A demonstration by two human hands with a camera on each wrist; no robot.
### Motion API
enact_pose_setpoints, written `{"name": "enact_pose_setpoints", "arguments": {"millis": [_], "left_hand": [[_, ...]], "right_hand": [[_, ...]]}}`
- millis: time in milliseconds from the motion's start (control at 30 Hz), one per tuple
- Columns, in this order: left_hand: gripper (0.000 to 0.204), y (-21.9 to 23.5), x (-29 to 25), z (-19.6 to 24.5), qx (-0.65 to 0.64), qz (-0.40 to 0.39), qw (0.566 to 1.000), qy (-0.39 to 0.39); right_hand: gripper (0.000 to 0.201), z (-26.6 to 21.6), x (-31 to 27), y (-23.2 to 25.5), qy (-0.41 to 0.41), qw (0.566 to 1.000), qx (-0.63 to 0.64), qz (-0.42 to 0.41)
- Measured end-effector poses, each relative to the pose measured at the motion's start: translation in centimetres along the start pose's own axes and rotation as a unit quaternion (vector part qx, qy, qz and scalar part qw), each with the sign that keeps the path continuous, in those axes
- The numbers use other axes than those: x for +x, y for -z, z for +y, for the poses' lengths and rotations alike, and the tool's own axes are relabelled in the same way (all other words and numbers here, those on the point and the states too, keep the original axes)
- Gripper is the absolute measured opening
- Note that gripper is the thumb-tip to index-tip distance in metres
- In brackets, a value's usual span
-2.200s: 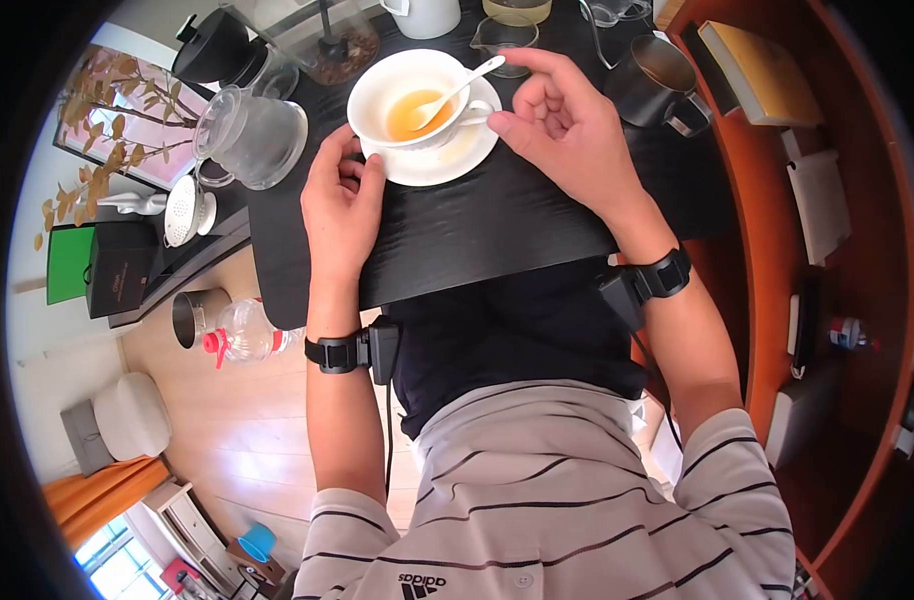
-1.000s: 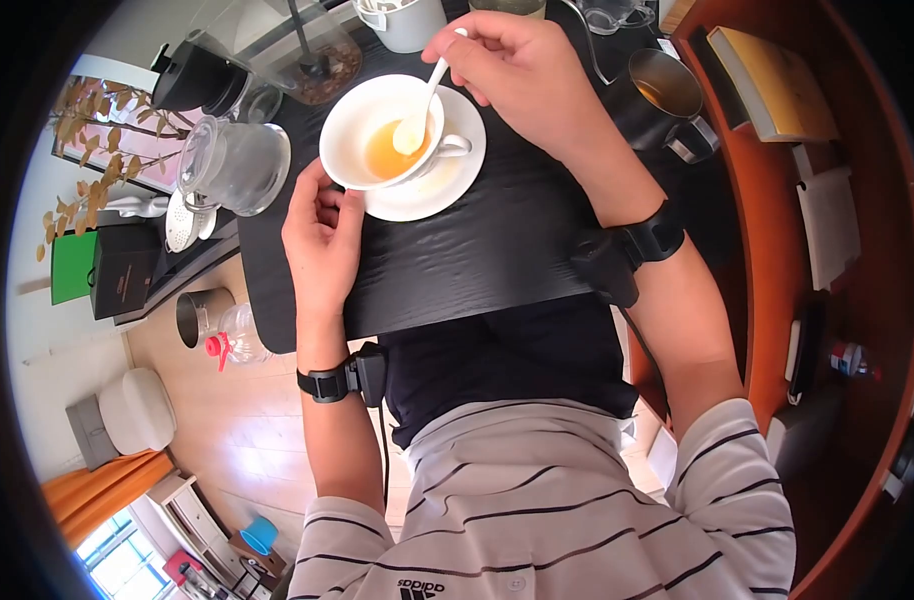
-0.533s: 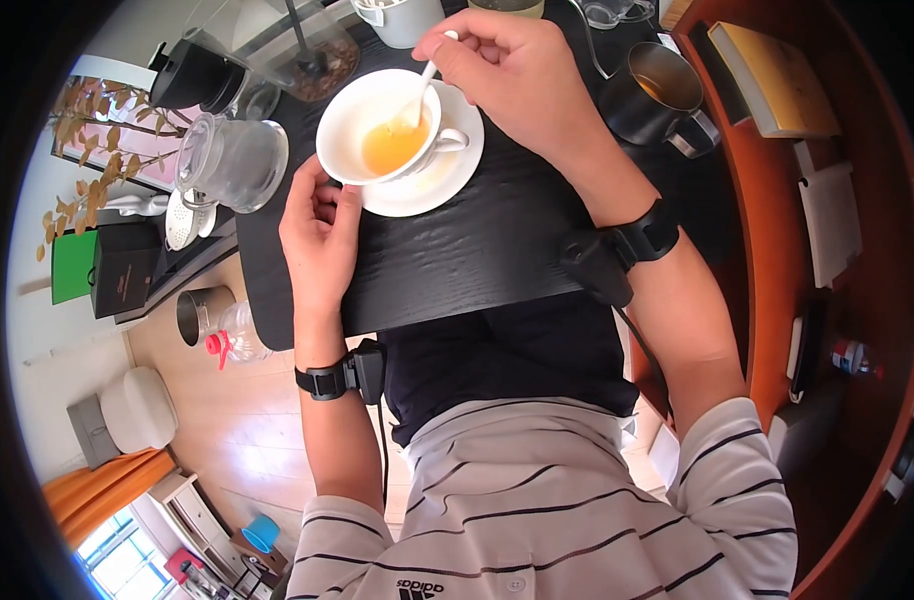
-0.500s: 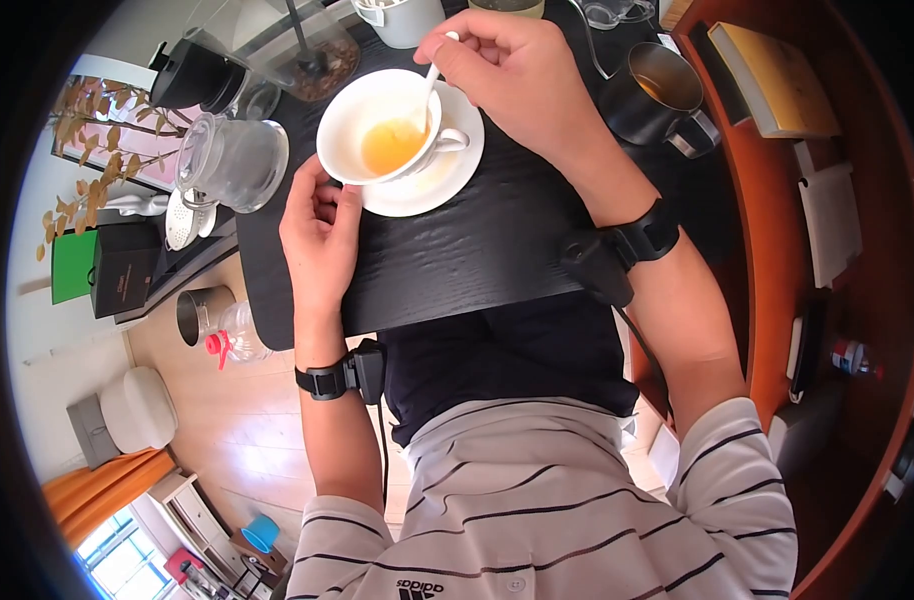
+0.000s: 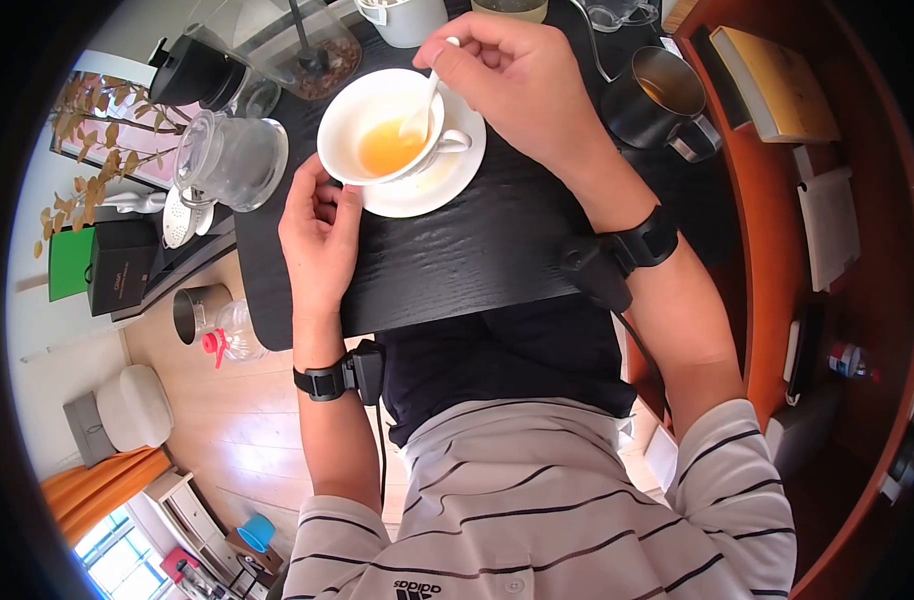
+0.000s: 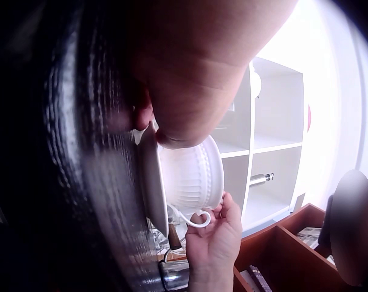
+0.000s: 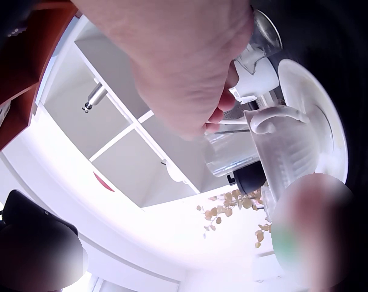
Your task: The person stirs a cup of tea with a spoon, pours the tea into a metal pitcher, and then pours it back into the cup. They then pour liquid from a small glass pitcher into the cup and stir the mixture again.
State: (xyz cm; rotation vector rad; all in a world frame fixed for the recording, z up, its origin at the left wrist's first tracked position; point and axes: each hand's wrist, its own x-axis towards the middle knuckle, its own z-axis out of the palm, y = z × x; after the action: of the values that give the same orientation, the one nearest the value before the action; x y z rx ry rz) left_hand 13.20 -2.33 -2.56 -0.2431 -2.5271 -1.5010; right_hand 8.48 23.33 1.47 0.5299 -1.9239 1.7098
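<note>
A white teacup (image 5: pixel 345 122) with amber liquid (image 5: pixel 385 153) in its bottom stands on a white saucer (image 5: pixel 459 180). My left hand (image 5: pixel 319 240) pinches the saucer's near left rim, thumb on top. The left wrist view shows the cup's ribbed side (image 6: pixel 187 182) and the tilted-looking saucer edge (image 6: pixel 152 182) below that hand. With thumb and fingers my right hand (image 5: pixel 525 88) pinches the end of a white spoon (image 5: pixel 433 92), whose bowl dips at the liquid's right side. In the right wrist view the palm hides the spoon, and the cup handle (image 7: pixel 281 115) shows nearby.
On the black table (image 5: pixel 457 270) a glass server (image 5: pixel 239 160) stands left, beside a black-topped grinder (image 5: pixel 192 75). A clear bin with dark bits (image 5: pixel 327 70) and a white pot (image 5: pixel 407 22) are behind. A dark metal pitcher (image 5: pixel 652 105) is right, near the orange-brown shelf (image 5: pixel 767 260).
My right hand has gone from beside the cup handle to gripping the spoon's end. The spoon stands steeper and its bowl has shifted about in the liquid. My left hand stays at the saucer.
</note>
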Motion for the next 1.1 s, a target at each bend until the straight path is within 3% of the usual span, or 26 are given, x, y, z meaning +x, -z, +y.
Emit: {"name": "enact_pose_setpoints", "arguments": {"millis": [67, 167, 300, 367, 467, 567, 667, 800, 900, 967, 1100], "left_hand": [[0.037, 0.0, 0.0, 0.0, 0.0, 0.0, 1.0, 0.001], [0.038, 0.0, -0.1, 0.2, -0.002, -0.002, 1.0, 0.011], [0.038, 0.1, -0.1, 0.1, 0.006, -0.001, 1.0, 0.006], [0.038, 0.0, -0.1, 0.4, 0.002, 0.001, 1.0, 0.003], [0.038, 0.1, 0.0, 0.1, 0.0, -0.001, 1.0, 0.002], [0.038, 0.0, 0.0, 0.1, -0.003, -0.002, 1.0, 0.006], [0.038, 0.1, 0.0, 0.3, 0.0, -0.004, 1.0, 0.009], [0.037, 0.1, -0.1, 0.1, 0.008, -0.001, 1.0, 0.009], [0.038, 0.1, -0.1, 0.3, 0.008, -0.002, 1.0, 0.004], [0.038, 0.0, -0.1, 0.5, 0.013, 0.001, 1.0, 0.0], [0.038, 0.1, -0.1, 0.5, 0.015, -0.002, 1.0, 0.011]], "right_hand": [[0.021, -0.5, -0.2, 0.0, -0.054, 0.996, 0.057, -0.046], [0.021, -0.8, -0.4, -0.3, -0.052, 0.995, 0.054, -0.062], [0.021, -0.1, -0.4, -0.3, -0.024, 0.999, 0.03, -0.034], [0.019, -0.4, -0.2, 0.2, -0.039, 0.998, -0.031, -0.033], [0.016, -1.9, -0.1, 0.7, -0.087, 0.996, 0.023, -0.022], [0.02, -0.4, 0.0, -0.2, -0.034, 0.998, 0.058, -0.003], [0.02, -0.8, -0.4, -0.2, -0.058, 0.995, 0.063, -0.042], [0.02, -0.2, -0.4, -0.7, -0.037, 0.997, 0.062, -0.023], [0.019, -0.2, -0.3, -0.3, -0.019, 1.0, 0.021, 0.001], [0.015, -0.4, -0.4, 0.4, -0.037, 0.998, -0.026, -0.039], [0.019, -0.1, -0.4, -0.5, -0.027, 0.999, 0.034, 0.002]]}}
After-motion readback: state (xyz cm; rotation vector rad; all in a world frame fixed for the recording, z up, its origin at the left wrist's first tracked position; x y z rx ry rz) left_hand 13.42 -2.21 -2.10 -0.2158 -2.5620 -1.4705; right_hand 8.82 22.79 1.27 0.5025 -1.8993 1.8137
